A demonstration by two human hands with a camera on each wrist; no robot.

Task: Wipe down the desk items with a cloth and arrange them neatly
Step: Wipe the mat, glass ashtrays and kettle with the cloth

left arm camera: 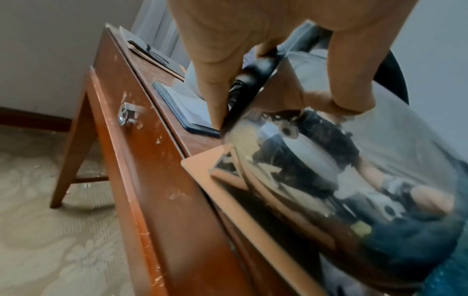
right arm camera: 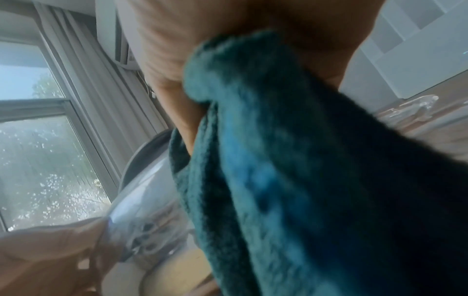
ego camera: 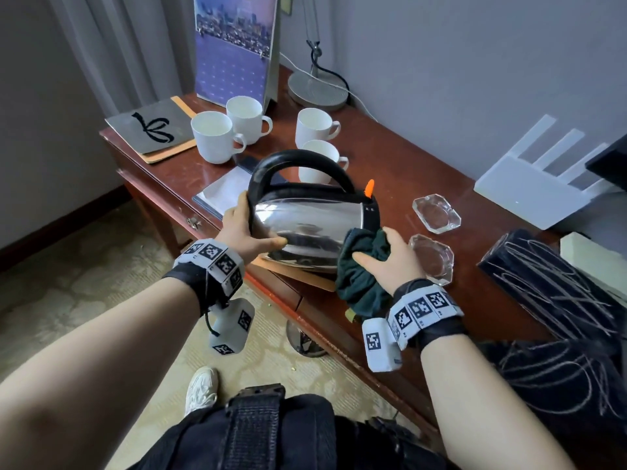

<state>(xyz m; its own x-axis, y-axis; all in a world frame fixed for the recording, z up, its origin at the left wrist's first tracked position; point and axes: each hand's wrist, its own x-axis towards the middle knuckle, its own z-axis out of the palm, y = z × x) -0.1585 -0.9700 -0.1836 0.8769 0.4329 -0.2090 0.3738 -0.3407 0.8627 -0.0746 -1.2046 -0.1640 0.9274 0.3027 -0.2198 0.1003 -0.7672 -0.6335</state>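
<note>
Four mugs (ego camera: 215,136), two glass ashtrays (ego camera: 436,212), one kettle (ego camera: 307,225).

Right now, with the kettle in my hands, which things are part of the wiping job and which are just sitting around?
In use:
- kettle, steadied by the left hand
- green cloth, gripped by the right hand

Lying about for now:
- four white mugs
- two glass ashtrays
- lamp base
- router
- calendar

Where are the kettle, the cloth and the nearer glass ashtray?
kettle (ego camera: 305,228), head view, shiny steel side.
cloth (ego camera: 361,266), head view, bunched middle fold.
nearer glass ashtray (ego camera: 436,257), head view, clear bowl.
</note>
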